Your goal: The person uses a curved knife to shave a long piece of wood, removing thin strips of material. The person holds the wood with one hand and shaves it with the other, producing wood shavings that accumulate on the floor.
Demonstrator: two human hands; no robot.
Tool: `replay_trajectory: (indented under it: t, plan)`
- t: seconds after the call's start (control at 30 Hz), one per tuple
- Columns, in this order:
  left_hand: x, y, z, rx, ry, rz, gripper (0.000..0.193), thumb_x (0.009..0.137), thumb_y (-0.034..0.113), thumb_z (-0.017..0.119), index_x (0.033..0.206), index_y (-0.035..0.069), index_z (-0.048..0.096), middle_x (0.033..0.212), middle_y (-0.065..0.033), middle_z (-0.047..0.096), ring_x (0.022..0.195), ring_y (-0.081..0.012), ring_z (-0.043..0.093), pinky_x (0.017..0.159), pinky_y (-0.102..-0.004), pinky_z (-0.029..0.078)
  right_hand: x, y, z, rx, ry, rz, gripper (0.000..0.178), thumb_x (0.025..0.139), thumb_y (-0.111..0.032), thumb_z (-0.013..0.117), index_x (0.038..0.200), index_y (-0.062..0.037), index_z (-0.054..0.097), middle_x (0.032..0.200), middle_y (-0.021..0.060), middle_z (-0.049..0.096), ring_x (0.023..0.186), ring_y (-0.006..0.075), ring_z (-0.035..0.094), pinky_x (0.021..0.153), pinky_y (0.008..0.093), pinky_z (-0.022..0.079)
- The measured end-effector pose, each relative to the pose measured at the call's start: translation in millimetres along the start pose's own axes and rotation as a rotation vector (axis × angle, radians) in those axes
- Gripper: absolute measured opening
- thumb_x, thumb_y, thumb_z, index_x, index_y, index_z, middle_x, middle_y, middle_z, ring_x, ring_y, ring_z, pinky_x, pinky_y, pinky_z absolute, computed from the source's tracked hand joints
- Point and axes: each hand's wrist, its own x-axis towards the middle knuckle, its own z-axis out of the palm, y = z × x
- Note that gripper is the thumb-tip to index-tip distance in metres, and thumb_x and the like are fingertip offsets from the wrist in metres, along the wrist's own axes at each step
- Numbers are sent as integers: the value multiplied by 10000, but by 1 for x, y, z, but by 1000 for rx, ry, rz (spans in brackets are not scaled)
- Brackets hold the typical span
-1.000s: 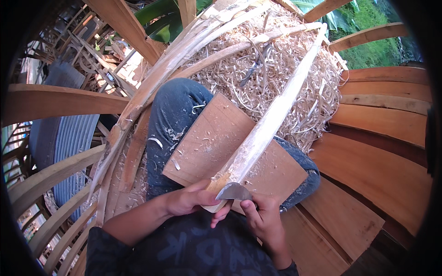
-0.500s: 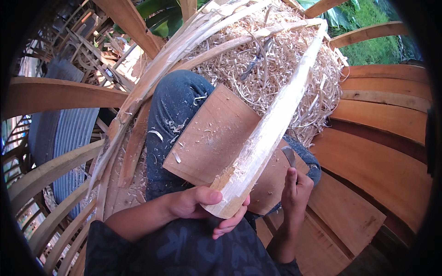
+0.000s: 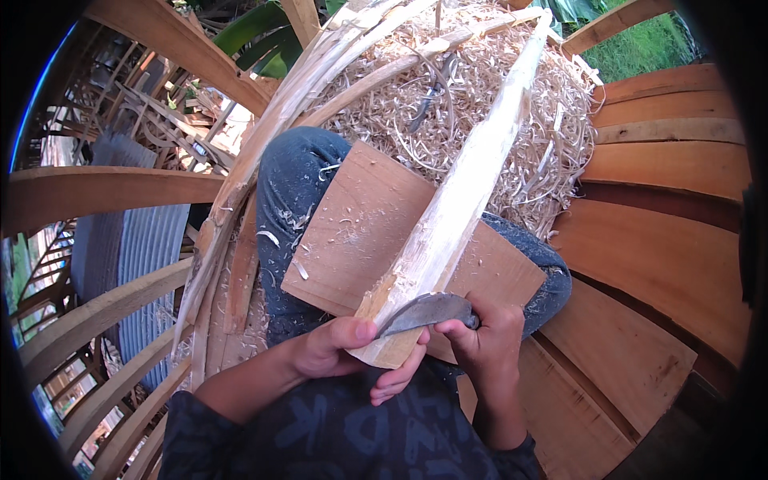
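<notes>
A long, pale piece of split wood (image 3: pixel 472 172) slants across my lap, its narrow tip pointing to the far right. My left hand (image 3: pixel 334 342) is closed round its broad near end, thumb on one side and fingers underneath. In my right hand (image 3: pixel 492 340) is a knife (image 3: pixel 432 312) with a wide, curved grey blade; its handle is mostly hidden by my fingers. The blade lies across the wood just beyond my left thumb, seemingly touching its surface. Beneath the wood, a flat brown board (image 3: pixel 360 228) rests across my thighs, dotted with small shavings.
A big heap of curly shavings (image 3: pixel 512 176) lies beyond my knees, with a dark, blade-like tool (image 3: pixel 432 94) on it. Long split strips (image 3: pixel 244 176) lean along my left. Slatted wooden planks (image 3: pixel 656 232) rise at the right, and curved rails (image 3: pixel 112 300) stand at the left.
My right hand has brought the knife from beside the board up and left onto the near end of the wood. The view has shifted slightly; my left hand keeps its hold.
</notes>
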Motion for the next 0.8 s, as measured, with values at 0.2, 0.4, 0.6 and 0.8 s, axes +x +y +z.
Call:
replay_trajectory:
  t: [0.2,0.4,0.6,0.8]
  plan:
    - [-4,-14,22,41,10,-70,638,840,537,556,1203,33,407,756,-92,514,617,-155,504,571,-267,451,36,71,-27,-16,342,325,663,912,-535,494,517,-12,393,443,72,340,392,136,369,406,329,270]
    - [0,-4,12,33,0,-14,611,837,507,576,1196,45,401,765,-98,533,642,-144,519,575,-260,454,6,89,-31,326,243,276,633,951,-570,349,531,-95,346,461,-47,320,400,44,318,372,219,216]
    - [9,0,13,155,65,-148,541,828,376,639,1183,43,403,807,-92,553,700,-134,539,610,-261,468,-2,41,-3,832,-67,281,593,912,-591,425,707,-39,492,494,-35,379,401,50,363,369,199,276]
    - [11,5,22,331,212,-242,491,840,281,645,1177,21,400,866,-80,565,762,-128,554,655,-255,468,10,12,12,1274,-230,268,488,884,-473,589,941,11,553,567,-27,455,438,37,395,385,197,291]
